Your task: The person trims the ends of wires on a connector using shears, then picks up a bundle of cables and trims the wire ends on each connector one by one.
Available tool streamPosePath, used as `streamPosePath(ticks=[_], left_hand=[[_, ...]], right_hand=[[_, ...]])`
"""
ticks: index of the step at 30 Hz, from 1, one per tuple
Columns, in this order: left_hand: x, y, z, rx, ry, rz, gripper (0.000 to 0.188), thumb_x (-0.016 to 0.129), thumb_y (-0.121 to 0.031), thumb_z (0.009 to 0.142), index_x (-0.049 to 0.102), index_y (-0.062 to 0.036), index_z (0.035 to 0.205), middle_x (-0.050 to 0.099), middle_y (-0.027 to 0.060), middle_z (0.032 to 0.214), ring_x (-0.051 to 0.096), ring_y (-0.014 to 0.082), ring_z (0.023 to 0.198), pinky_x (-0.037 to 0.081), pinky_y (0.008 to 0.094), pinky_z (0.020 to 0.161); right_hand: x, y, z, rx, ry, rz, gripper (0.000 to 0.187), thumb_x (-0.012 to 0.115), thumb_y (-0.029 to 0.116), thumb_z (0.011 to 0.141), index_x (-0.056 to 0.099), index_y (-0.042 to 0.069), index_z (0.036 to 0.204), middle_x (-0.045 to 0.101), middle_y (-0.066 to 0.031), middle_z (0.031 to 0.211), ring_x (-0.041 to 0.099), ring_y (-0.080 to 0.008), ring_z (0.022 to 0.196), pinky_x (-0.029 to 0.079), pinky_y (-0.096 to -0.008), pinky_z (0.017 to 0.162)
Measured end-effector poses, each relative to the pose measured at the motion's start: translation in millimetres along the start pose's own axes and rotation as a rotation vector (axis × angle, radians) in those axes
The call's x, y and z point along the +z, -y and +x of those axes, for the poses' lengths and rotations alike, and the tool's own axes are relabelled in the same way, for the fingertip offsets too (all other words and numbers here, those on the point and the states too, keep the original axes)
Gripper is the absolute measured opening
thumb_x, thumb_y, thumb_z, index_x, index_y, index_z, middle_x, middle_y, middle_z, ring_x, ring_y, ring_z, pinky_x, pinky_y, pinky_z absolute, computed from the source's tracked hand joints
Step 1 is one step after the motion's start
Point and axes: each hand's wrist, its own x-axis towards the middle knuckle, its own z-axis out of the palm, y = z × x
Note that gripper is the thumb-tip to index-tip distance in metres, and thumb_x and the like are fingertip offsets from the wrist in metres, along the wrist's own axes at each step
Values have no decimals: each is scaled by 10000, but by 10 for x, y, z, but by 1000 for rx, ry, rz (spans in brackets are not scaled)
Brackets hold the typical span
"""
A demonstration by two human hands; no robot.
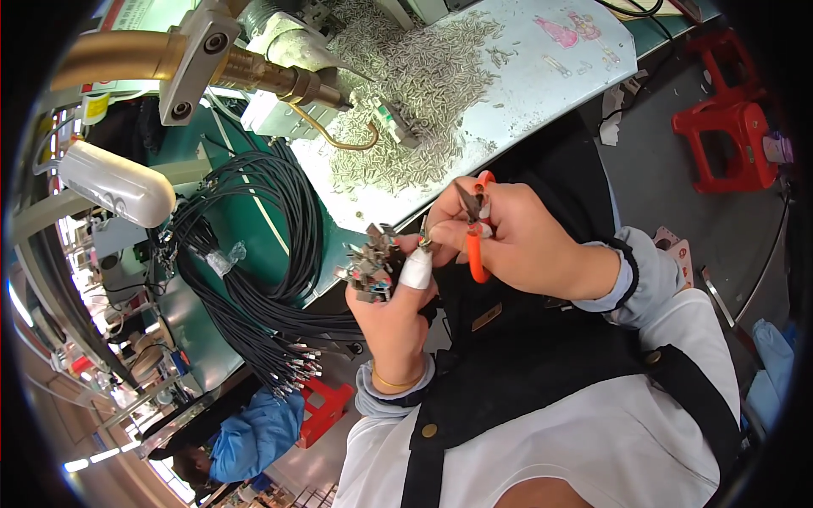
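Note:
My left hand (385, 339), its thumb wrapped in white tape (416, 269), is closed around a bunch of black cables (334, 325) with metal connectors (373, 264) sticking out above the fingers. Between the thumb and my right fingertips is a cable end with thin coloured wires (423, 239). My right hand (533, 241) holds small snips with orange-red handles (476, 256), their dark blades pointing up and away from the wires. The right thumb and forefinger pinch near the wire ends; what exactly they grip is partly hidden.
A heap of small metal pieces (406, 76) covers part of the white board (542, 93) ahead. A machine nozzle (326, 91) with a bent copper tube overhangs it. Coiled black cables (296, 220) lie left on the green table. Red stools (728, 140) stand right; a person in blue (254, 432) sits lower left.

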Motion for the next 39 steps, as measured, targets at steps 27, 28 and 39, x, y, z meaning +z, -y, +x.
streamPosePath(ticks=[27, 28, 39], left_hand=[[58, -168, 868, -313, 295, -335, 112, 535, -82, 832, 488, -16, 909, 381, -28, 584, 280, 43, 435, 245, 189, 410], [80, -172, 928, -292, 287, -320, 106, 536, -82, 833, 490, -17, 903, 384, -28, 587, 282, 41, 436, 245, 189, 409], [72, -217, 1133, -287, 315, -223, 90, 537, -85, 831, 500, -16, 875, 394, -31, 590, 303, 37, 438, 244, 191, 399]], right_hand=[[-174, 183, 312, 285, -89, 250, 239, 526, 179, 855, 494, -12, 716, 518, -14, 561, 487, -74, 412, 376, -222, 385], [-173, 211, 411, 233, -127, 148, 217, 521, 175, 856, 491, -10, 747, 514, -17, 565, 483, -75, 409, 372, -223, 381], [-251, 186, 911, 168, -56, -55, 193, 533, 184, 846, 473, 5, 802, 483, -23, 549, 466, -81, 397, 354, -236, 369]])
